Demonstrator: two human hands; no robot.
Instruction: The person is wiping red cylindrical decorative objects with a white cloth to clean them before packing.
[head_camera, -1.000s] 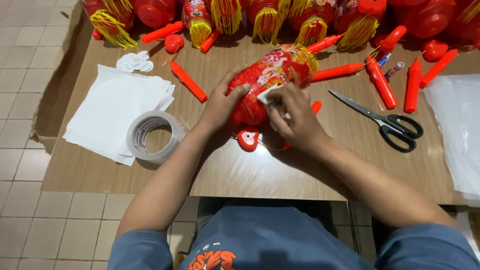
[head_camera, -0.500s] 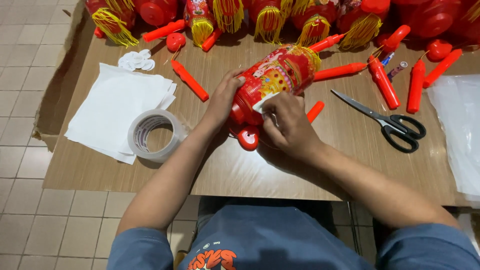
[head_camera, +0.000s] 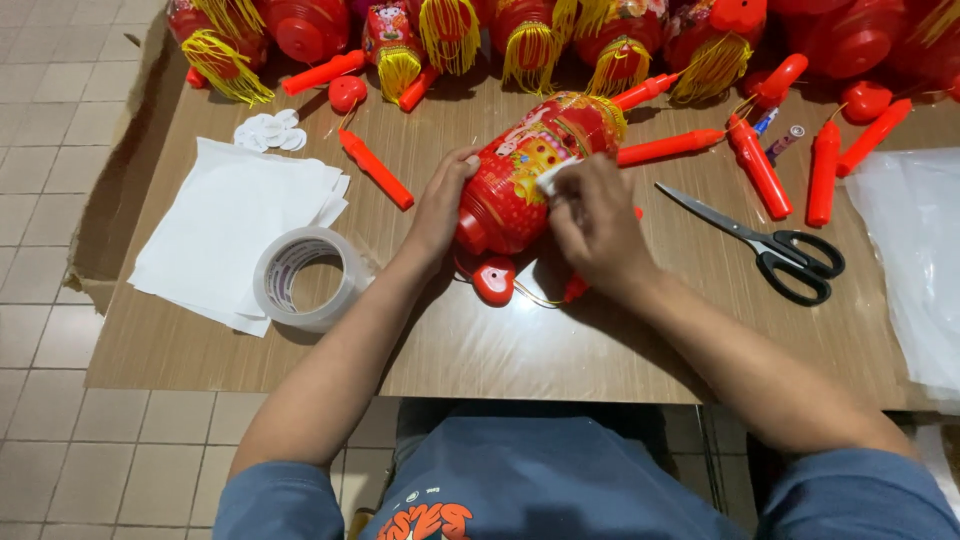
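left hand (head_camera: 440, 205): cupped against the side of the red lantern (head_camera: 520, 180), steadying it as before.
right hand (head_camera: 590, 225): fingers pinched on a small white piece (head_camera: 553, 178), now pressed onto the lantern's side rather than held just off it.
lantern: lying on the counter (head_camera: 500, 350), centre, barely shifted.
nearby: tape roll (head_camera: 305, 277), white sheets (head_camera: 225, 225), scissors (head_camera: 770, 245).
containers: none seen.

One small white label (head_camera: 553, 177) on the red lantern (head_camera: 530, 175), at centre. No packages, signs or screens.

left hand (head_camera: 440, 205): cupped, fingers curled | right hand (head_camera: 595, 225): apparently pinching
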